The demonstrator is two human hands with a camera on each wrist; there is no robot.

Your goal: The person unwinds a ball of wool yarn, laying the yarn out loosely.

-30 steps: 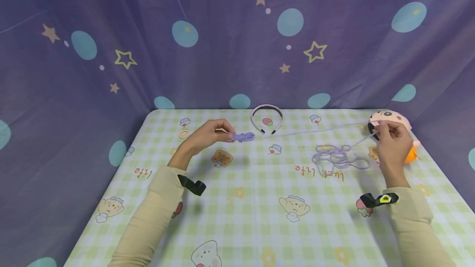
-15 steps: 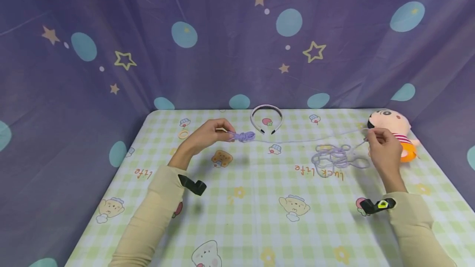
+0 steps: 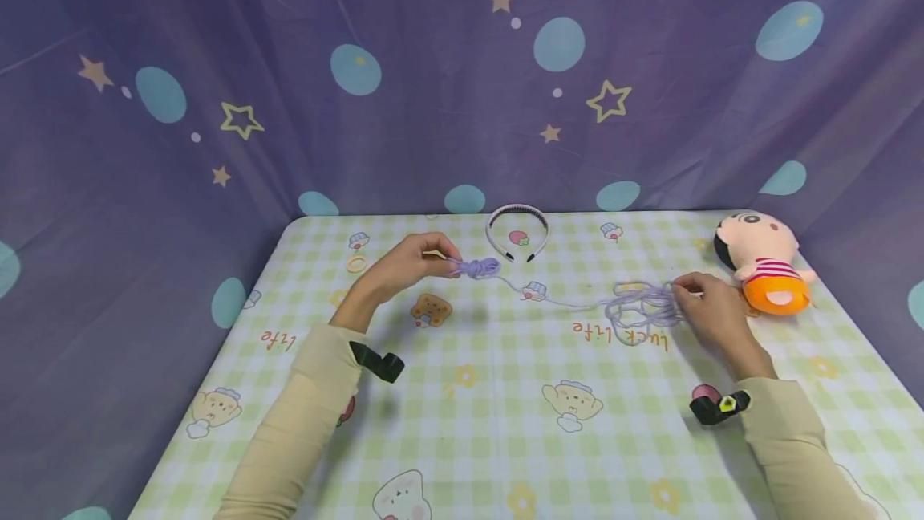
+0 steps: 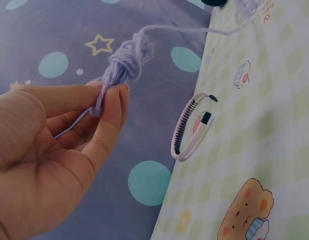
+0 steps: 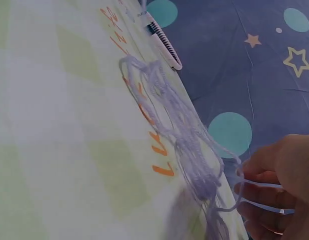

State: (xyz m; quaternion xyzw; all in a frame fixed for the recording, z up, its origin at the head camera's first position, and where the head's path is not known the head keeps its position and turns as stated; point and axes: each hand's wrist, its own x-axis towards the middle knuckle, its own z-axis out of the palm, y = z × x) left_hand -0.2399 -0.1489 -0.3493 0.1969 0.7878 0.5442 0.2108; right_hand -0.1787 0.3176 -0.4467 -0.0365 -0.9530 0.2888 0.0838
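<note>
My left hand [image 3: 411, 263] pinches a small wound bundle of lilac yarn [image 3: 480, 267] between thumb and fingertips, raised over the table. In the left wrist view the bundle [image 4: 125, 65] points up and away from the fingertips. From it a single strand runs right and sags down to a loose tangle of the same yarn [image 3: 638, 307] on the tablecloth. My right hand [image 3: 711, 311] is at the tangle's right edge. The right wrist view shows a loop of the tangled yarn [image 5: 182, 130] between that hand's thumb and fingertips [image 5: 240, 188], the other fingers curled.
A white toothed headband [image 3: 518, 215] lies at the back middle of the checked tablecloth [image 3: 491, 416]. A plush doll [image 3: 765, 259] with an orange bottom lies beyond my right hand. A small yellowish ring [image 3: 356, 264] is left of my left hand. A purple curtain [image 3: 447, 127] stands behind.
My right hand has come down and left from beside the doll to the tangle. The strand, earlier stretched nearly straight between the hands, now hangs slack. The left hand has hardly moved.
</note>
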